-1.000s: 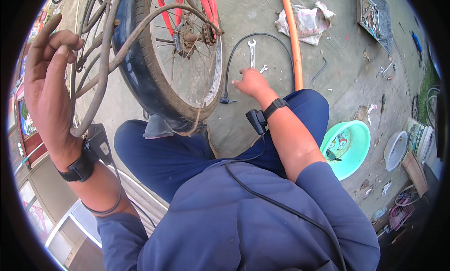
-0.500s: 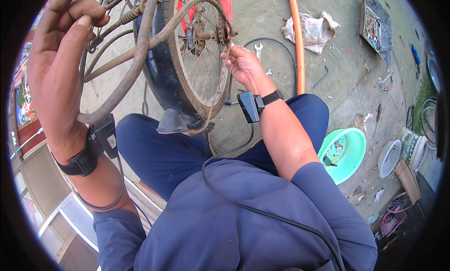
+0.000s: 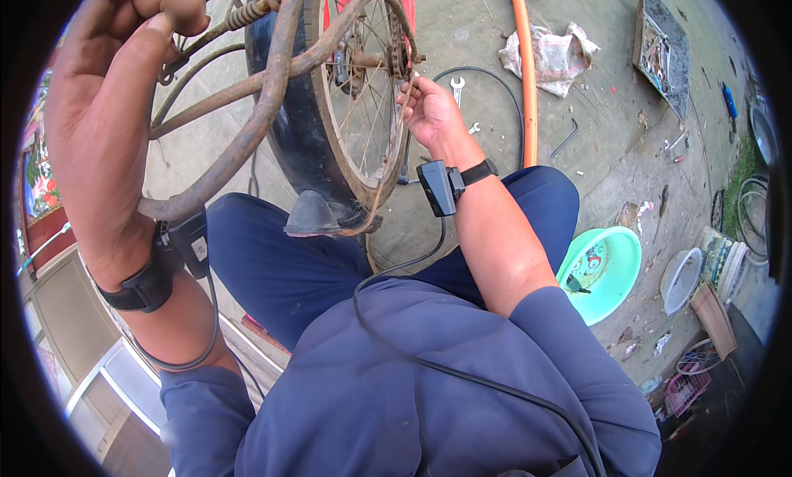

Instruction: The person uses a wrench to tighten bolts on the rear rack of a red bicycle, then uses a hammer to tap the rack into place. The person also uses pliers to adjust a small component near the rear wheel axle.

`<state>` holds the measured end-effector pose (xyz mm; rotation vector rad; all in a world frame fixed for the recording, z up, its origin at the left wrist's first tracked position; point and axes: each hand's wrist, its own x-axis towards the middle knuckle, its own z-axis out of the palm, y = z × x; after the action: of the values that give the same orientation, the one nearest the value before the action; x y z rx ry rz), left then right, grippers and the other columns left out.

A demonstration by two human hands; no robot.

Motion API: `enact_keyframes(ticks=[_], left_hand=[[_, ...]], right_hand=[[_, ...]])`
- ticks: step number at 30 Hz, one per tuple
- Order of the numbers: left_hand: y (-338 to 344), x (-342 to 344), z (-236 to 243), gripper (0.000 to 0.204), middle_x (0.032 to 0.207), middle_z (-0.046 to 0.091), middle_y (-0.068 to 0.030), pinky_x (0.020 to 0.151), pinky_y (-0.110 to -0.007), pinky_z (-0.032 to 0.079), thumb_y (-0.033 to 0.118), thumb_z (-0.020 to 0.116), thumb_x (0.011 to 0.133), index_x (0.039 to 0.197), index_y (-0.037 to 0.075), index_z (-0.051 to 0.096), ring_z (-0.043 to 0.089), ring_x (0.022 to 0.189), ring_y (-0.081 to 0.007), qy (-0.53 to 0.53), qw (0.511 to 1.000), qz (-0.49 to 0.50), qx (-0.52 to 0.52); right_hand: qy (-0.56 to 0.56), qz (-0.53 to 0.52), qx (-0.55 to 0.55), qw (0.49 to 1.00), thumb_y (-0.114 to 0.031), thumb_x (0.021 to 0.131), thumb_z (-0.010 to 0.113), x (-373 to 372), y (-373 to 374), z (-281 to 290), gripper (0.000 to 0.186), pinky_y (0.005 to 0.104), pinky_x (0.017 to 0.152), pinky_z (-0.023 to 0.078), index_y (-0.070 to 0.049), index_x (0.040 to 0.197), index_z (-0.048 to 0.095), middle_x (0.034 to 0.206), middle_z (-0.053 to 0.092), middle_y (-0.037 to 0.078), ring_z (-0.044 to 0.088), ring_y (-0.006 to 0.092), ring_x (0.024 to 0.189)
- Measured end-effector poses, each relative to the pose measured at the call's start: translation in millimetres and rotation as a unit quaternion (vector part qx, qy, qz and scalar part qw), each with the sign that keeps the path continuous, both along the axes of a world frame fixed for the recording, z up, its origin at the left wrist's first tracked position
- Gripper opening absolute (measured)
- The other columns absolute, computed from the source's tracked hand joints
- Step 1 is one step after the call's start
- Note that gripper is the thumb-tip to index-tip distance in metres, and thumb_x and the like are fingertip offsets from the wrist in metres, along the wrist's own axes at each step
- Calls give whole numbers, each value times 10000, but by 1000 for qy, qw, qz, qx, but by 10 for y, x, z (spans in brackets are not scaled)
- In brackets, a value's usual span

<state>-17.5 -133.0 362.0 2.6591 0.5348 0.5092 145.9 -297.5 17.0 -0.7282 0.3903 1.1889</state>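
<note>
A bicycle wheel (image 3: 356, 176) with a black mudguard (image 3: 285, 106) stands in front of me, between my knees. My right hand (image 3: 431, 114) is closed beside the hub, its fingertips pinching the upper end of a thin mudguard stay (image 3: 391, 159). That stay runs down along the tyre to the grey mud flap (image 3: 312, 214). At the left, my left hand (image 3: 115, 106) is raised with curled fingers, thumb against forefinger, by the rusty rack tube (image 3: 272, 97). Whatever those fingers grip is hidden. The tube's bent end is at my left wrist.
Two spanners (image 3: 457, 89) lie on the concrete beyond my right hand, near an orange-handled tool (image 3: 525, 81) and a crumpled sack (image 3: 553, 56). A metal tray of tools (image 3: 662, 52) sits far right. A green basin (image 3: 606, 271) stands by my right knee.
The wheel, rack tube and mud flap have shifted slightly to the right. My left fingers moved a little right with them; the right hand stays by the hub.
</note>
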Motion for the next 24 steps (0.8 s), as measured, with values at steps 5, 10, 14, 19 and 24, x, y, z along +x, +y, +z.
enact_keyframes(ticks=[5,10,14,19,24], left_hand=[[27,-8,13,437,1021,669,-78,899,-311,459,153,515,958,1373,18,546,620,983,-180,20,1000,-9,6],[25,-11,5,432,1006,675,-83,923,-324,462,170,525,957,1361,19,558,626,970,-188,28,999,2,33],[22,-8,6,431,1000,679,-84,930,-325,464,186,530,958,1354,19,564,629,962,-193,34,999,0,32],[34,-12,2,430,1002,680,-87,919,-319,470,176,536,960,1357,12,560,631,950,-189,32,999,-9,36],[48,-12,1,419,1000,680,-89,910,-301,470,144,536,967,1361,6,555,629,934,-179,28,999,-24,11]], right_hand=[[13,-12,13,1000,-203,1008,522,-26,30,-16,164,250,459,390,-73,937,590,775,618,31,587,165,649],[28,-9,22,999,-236,998,552,-26,39,-10,180,258,463,357,-101,897,615,717,596,10,582,160,615],[-87,3,-37,996,-236,985,588,-61,12,34,165,252,450,373,-80,934,598,752,598,17,575,146,605],[-363,53,-188,911,-253,947,673,-88,51,87,228,253,507,452,-28,940,640,763,642,40,591,123,594],[-511,58,-277,812,-264,948,664,-87,73,49,302,335,547,508,36,919,683,693,671,131,635,185,545]])
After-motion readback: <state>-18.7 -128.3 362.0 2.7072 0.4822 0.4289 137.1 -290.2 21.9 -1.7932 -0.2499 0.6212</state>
